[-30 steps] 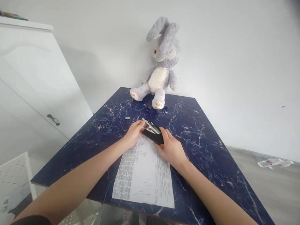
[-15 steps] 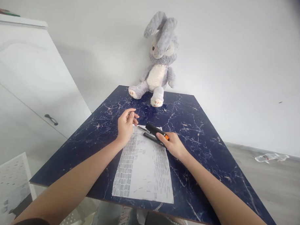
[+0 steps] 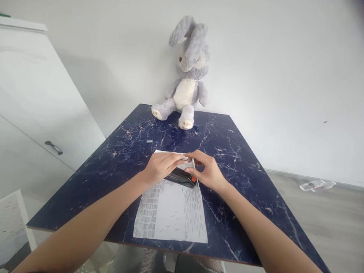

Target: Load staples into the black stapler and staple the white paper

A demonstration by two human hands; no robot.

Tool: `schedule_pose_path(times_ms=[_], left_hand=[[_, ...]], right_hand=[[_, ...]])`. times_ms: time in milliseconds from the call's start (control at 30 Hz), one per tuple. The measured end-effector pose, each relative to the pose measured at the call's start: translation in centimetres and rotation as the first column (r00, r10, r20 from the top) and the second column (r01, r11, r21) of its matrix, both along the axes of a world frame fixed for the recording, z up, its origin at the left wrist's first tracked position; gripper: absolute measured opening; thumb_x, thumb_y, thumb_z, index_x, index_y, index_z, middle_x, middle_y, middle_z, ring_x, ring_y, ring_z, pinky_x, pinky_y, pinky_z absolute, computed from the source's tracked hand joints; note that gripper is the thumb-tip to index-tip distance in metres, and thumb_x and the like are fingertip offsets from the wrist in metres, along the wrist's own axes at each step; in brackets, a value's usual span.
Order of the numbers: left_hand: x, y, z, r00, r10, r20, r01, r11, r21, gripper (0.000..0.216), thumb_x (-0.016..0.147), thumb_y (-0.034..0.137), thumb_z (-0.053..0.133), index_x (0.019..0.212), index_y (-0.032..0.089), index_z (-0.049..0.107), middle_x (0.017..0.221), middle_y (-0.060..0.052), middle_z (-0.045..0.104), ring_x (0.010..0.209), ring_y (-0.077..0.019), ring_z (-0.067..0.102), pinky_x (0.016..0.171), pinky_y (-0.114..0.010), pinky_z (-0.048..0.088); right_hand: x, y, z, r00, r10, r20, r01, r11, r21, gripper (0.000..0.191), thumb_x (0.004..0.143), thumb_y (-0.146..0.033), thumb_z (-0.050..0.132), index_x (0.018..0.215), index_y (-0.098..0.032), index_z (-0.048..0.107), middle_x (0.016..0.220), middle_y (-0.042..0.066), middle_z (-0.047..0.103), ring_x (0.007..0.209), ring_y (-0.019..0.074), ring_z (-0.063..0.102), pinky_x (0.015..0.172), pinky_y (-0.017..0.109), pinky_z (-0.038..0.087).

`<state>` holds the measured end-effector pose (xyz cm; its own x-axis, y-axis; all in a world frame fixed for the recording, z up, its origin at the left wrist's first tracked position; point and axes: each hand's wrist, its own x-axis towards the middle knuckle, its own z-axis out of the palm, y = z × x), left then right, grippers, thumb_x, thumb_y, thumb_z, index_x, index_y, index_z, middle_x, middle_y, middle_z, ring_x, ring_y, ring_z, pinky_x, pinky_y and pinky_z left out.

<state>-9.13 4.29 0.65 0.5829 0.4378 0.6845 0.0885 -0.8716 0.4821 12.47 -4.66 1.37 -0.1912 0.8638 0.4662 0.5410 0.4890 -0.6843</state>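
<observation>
A black stapler [image 3: 180, 178] with an orange part near its right end lies across the upper part of a printed sheet of paper [image 3: 171, 215]. Just behind it, my two hands meet. My left hand [image 3: 162, 167] reaches over the stapler's left end, its fingers closed at a small pale strip of staples [image 3: 186, 159]. My right hand [image 3: 207, 170] curls in from the other side, index fingertip at the same strip and thumb beside the stapler. The undersides of the left fingers are hidden. Another small strip of staples [image 3: 149, 141] lies on the table behind the paper.
The dark blue marbled table [image 3: 108, 189] carries a grey plush rabbit [image 3: 186, 93] at its back, against the wall. A white cabinet [image 3: 27, 107] stands at the left. On the floor at the right lies a clear plastic package [image 3: 317, 185].
My right hand has let go of the stapler, which now lies on the paper. My left hand has moved right to meet the right hand. The strip on the table has come into view.
</observation>
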Motion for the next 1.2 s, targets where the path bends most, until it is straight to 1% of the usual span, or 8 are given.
schedule_pose_path(times_ms=[233, 500, 633, 733, 833, 933, 1067, 1200], left_hand=[[-0.1, -0.3, 0.0, 0.988, -0.064, -0.138, 0.086, 0.983, 0.163, 0.017, 0.099, 0.036, 0.062, 0.095, 0.025, 0.075, 0.077, -0.004, 0.074, 0.069, -0.0194, 0.07, 0.067, -0.032, 0.052], [-0.1, 0.0, 0.0, 0.993, -0.092, -0.069, 0.096, 0.993, 0.062, 0.024, 0.095, 0.044, 0.065, 0.091, 0.023, 0.076, 0.073, -0.004, 0.072, 0.063, -0.0174, 0.066, 0.064, -0.029, 0.048], [-2.2, 3.7, 0.4, 0.937, 0.313, 0.155, -0.3, 0.949, -0.099, 0.033, 0.097, 0.048, 0.06, 0.082, 0.022, 0.074, 0.069, -0.004, 0.069, 0.063, -0.0179, 0.063, 0.066, -0.029, 0.047], [-4.3, 7.9, -0.5, 0.836, 0.548, -0.018, -0.547, 0.829, -0.115, 0.022, 0.097, 0.035, 0.06, 0.095, 0.021, 0.076, 0.084, -0.008, 0.074, 0.078, -0.024, 0.067, 0.082, -0.036, 0.049], [-5.5, 10.9, -2.3, 0.755, 0.59, -0.287, -0.621, 0.783, -0.025, 0.029, 0.09, 0.019, 0.062, 0.115, 0.021, 0.077, 0.123, -0.013, 0.072, 0.108, -0.032, 0.064, 0.097, -0.044, 0.047], [-5.9, 12.0, -3.7, 0.665, 0.601, -0.443, -0.655, 0.754, 0.039, 0.028, 0.09, 0.015, 0.059, 0.106, 0.023, 0.08, 0.123, -0.011, 0.073, 0.114, -0.0331, 0.063, 0.102, -0.046, 0.046], [-5.6, 11.9, -3.8, 0.679, 0.602, -0.421, -0.645, 0.762, 0.049, 0.02, 0.088, 0.014, 0.062, 0.095, 0.021, 0.079, 0.106, -0.012, 0.076, 0.103, -0.0308, 0.068, 0.096, -0.041, 0.049], [-4.2, 10.7, -3.4, 0.83, 0.517, -0.208, -0.557, 0.787, -0.264, 0.01, 0.093, 0.021, 0.06, 0.098, 0.018, 0.068, 0.091, -0.01, 0.076, 0.08, -0.0224, 0.07, 0.079, -0.034, 0.052]], right_hand=[[-1.0, -0.8, -0.6, 0.989, -0.003, -0.148, 0.019, 0.994, 0.106, 0.023, 0.096, -0.038, 0.066, 0.114, -0.031, 0.077, 0.107, 0.009, 0.075, 0.096, 0.028, 0.067, 0.088, 0.05, 0.056], [-0.4, -0.6, -0.6, 0.998, -0.029, -0.051, 0.039, 0.98, 0.197, 0.016, 0.095, -0.033, 0.067, 0.103, -0.03, 0.08, 0.098, 0.007, 0.076, 0.088, 0.0266, 0.068, 0.084, 0.047, 0.056], [2.7, 1.3, -1.4, 0.922, -0.372, -0.108, 0.384, 0.916, 0.115, 0.024, 0.089, -0.041, 0.071, 0.102, -0.023, 0.079, 0.091, 0.008, 0.076, 0.074, 0.0219, 0.064, 0.077, 0.039, 0.054], [6.8, 3.1, -3.0, 0.825, -0.549, -0.135, 0.549, 0.835, -0.041, 0.033, 0.082, -0.048, 0.074, 0.091, -0.017, 0.08, 0.085, 0.009, 0.077, 0.073, 0.0234, 0.066, 0.072, 0.036, 0.052], [10.3, 4.3, -4.6, 0.706, -0.7, -0.11, 0.686, 0.714, -0.141, 0.036, 0.08, -0.047, 0.074, 0.092, -0.014, 0.082, 0.085, 0.011, 0.078, 0.076, 0.0261, 0.068, 0.072, 0.035, 0.05], [11.9, 4.8, -5.8, 0.644, -0.756, 0.116, 0.765, 0.642, -0.06, 0.029, 0.085, -0.035, 0.068, 0.1, -0.016, 0.083, 0.09, 0.012, 0.077, 0.085, 0.0278, 0.068, 0.083, 0.038, 0.05], [12.0, 4.8, -6.3, 0.615, -0.69, 0.382, 0.726, 0.684, 0.066, 0.037, 0.089, -0.016, 0.052, 0.11, -0.019, 0.082, 0.1, 0.014, 0.072, 0.098, 0.0288, 0.063, 0.092, 0.039, 0.048], [10.2, 4.4, -5.1, 0.616, -0.696, 0.37, 0.69, 0.703, 0.175, 0.048, 0.08, -0.004, 0.05, 0.118, -0.014, 0.078, 0.107, 0.017, 0.067, 0.104, 0.0306, 0.058, 0.094, 0.04, 0.049]])
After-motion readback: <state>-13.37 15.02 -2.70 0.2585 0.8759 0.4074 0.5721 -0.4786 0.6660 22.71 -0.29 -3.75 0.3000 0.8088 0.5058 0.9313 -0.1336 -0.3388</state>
